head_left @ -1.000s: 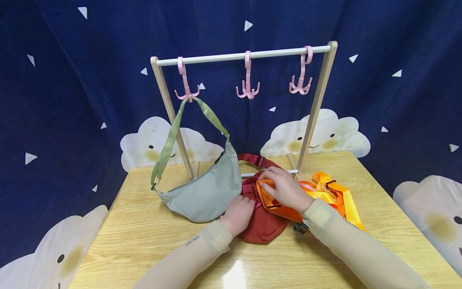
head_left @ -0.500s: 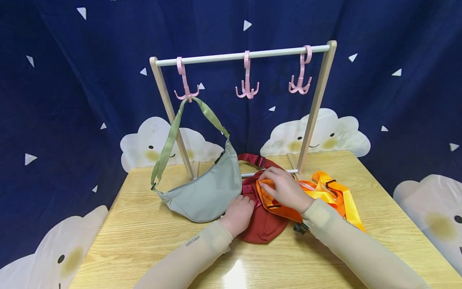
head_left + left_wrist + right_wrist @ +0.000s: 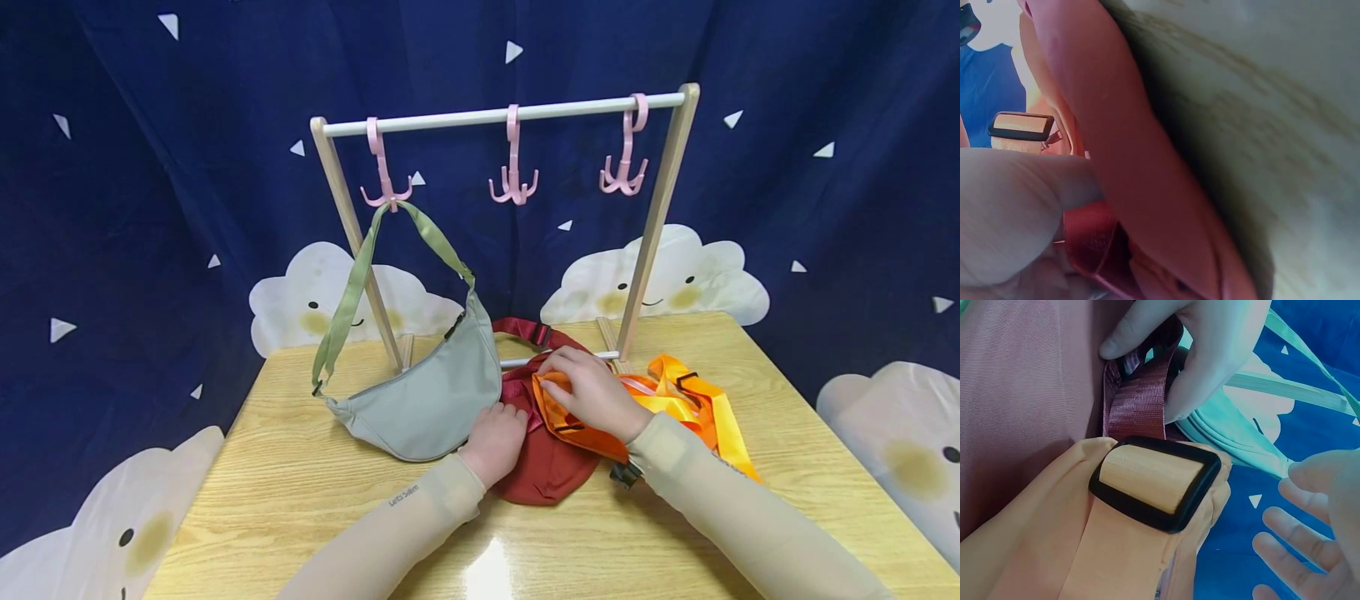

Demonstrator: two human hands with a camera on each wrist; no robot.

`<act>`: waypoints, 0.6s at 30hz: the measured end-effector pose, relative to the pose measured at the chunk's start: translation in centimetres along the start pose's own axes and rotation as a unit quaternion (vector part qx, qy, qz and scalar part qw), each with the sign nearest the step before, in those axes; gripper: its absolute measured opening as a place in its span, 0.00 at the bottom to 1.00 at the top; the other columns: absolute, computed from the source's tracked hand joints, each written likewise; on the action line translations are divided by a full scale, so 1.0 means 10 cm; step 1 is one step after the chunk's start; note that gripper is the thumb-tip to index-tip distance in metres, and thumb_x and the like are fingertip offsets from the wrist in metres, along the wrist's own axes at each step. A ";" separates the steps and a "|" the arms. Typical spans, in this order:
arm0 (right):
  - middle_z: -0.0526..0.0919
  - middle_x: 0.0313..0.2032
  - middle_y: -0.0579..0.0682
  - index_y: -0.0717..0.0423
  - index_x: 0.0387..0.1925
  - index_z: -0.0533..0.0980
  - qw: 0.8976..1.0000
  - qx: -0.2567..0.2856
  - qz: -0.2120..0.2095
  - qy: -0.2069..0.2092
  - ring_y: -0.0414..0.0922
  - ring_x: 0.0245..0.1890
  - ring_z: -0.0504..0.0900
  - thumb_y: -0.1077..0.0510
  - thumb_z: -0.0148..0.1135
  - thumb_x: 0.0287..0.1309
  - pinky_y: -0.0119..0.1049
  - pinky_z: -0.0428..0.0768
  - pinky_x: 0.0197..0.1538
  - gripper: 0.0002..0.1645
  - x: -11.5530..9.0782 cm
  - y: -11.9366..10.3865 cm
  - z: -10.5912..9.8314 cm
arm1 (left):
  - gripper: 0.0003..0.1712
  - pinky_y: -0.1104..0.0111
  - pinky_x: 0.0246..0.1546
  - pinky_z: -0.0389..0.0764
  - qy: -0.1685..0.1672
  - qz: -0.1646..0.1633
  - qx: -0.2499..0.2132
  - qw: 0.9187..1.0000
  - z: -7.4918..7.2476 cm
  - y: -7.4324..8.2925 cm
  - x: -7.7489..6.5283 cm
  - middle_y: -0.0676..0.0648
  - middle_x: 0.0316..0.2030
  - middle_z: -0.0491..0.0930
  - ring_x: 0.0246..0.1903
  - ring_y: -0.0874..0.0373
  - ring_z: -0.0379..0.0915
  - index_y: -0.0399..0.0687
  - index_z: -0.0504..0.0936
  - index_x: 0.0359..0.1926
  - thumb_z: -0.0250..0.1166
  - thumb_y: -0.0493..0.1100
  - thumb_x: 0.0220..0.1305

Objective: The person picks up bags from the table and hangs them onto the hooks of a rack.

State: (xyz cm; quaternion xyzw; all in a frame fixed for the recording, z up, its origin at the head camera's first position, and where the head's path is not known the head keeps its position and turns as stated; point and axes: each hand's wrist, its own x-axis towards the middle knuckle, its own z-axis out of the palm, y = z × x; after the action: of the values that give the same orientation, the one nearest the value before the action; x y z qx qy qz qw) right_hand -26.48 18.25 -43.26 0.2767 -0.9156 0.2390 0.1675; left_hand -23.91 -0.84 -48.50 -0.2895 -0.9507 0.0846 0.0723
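A dark red bag [image 3: 551,471] lies on the table, partly under an orange bag [image 3: 596,437]. My left hand [image 3: 495,442] is at the red bag's left side, beside the grey-green bag [image 3: 431,404]. In the right wrist view, the thumb and fingers of the left hand [image 3: 1213,356] pinch the red strap [image 3: 1141,403]. Above the orange bag is my right hand [image 3: 588,392]; its fingers [image 3: 1294,547] are spread and loosely bent, with nothing between them. A black strap buckle [image 3: 1155,482] on orange webbing shows close to the right wrist camera.
Behind the bags stands a wooden rack [image 3: 663,208] with a white rail [image 3: 450,122]. Pink hooks [image 3: 513,179] hang from it; the left hook [image 3: 386,183] carries the grey-green bag's strap [image 3: 348,312]. Yellow-orange straps [image 3: 720,408] trail across the table [image 3: 262,475] at right.
My left hand and the red strap at its fingertips shift very slightly. The right hand stays in place over the orange bag.
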 end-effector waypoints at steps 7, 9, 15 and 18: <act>0.84 0.43 0.47 0.51 0.42 0.83 1.000 0.000 -0.009 0.002 0.47 0.47 0.83 0.58 0.72 0.62 0.49 0.82 0.56 0.07 -0.01 0.01 0.01 | 0.05 0.65 0.42 0.81 -0.001 0.003 0.006 1.000 0.02 0.00 0.02 0.49 0.38 0.81 0.40 0.55 0.78 0.48 0.82 0.44 0.63 0.41 0.70; 0.84 0.44 0.47 0.51 0.42 0.83 1.000 -0.001 -0.013 0.002 0.48 0.47 0.83 0.58 0.72 0.62 0.49 0.82 0.56 0.08 -0.01 0.02 0.01 | 0.05 0.65 0.40 0.82 0.003 0.008 0.010 1.000 0.02 0.00 0.02 0.48 0.38 0.81 0.39 0.56 0.79 0.48 0.82 0.44 0.62 0.41 0.70; 0.84 0.44 0.48 0.51 0.43 0.83 1.000 -0.001 -0.010 -0.002 0.48 0.48 0.83 0.57 0.72 0.62 0.49 0.81 0.57 0.08 -0.02 0.02 0.00 | 0.06 0.66 0.37 0.82 0.017 0.020 0.022 0.999 0.01 -0.02 0.02 0.48 0.37 0.80 0.34 0.56 0.79 0.46 0.82 0.44 0.63 0.43 0.71; 0.84 0.45 0.48 0.51 0.43 0.83 1.000 0.002 -0.008 -0.005 0.48 0.49 0.83 0.57 0.72 0.62 0.49 0.81 0.58 0.08 -0.02 0.02 0.00 | 0.07 0.66 0.36 0.82 0.022 0.022 0.024 0.999 0.01 -0.02 0.01 0.48 0.37 0.79 0.33 0.56 0.79 0.46 0.82 0.43 0.64 0.43 0.69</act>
State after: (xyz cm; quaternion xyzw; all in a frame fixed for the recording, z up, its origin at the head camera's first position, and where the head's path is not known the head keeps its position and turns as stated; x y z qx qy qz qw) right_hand -26.46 18.47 -43.38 0.2855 -0.9137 0.2384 0.1639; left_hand -24.16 -0.93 -48.58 -0.3108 -0.9398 0.1022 0.0985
